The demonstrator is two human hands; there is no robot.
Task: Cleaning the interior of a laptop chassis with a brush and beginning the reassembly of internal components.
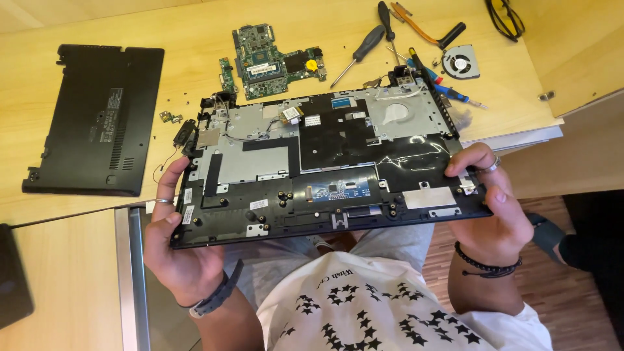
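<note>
I hold a stripped laptop shell (325,156), black with grey metal plates and loose wires, inner side up, above my lap and the table's front edge. My left hand (175,240) grips its near left corner, thumb on top. My right hand (491,208) grips the near right corner, fingers curled over the edge, a ring on one finger. A green mainboard (276,62) lies on the wooden table (195,39) just beyond the shell.
A black laptop bottom cover (94,117) lies at the left. Screwdrivers (361,52), orange-handled pliers (422,29) and a small fan (460,62) lie at the back right. Small parts and screws (170,117) are scattered near the shell's left end. Glasses (504,16) lie at the top right.
</note>
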